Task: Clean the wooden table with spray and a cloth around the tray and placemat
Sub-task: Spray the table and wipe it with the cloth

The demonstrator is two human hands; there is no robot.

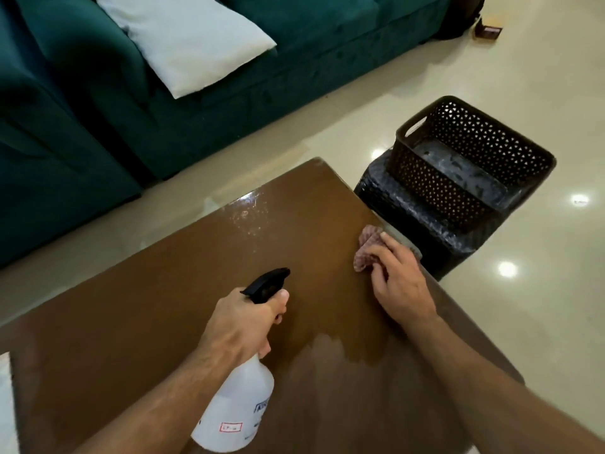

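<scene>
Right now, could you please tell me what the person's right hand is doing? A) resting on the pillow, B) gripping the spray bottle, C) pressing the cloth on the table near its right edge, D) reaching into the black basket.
C: the right hand lies flat over the checked cloth on the wooden table, while the left hand grips the spray bottle.

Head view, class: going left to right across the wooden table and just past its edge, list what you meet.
Spray bottle gripped by the left hand → checked cloth → right hand pressing on it → black basket beyond the table edge.
</scene>
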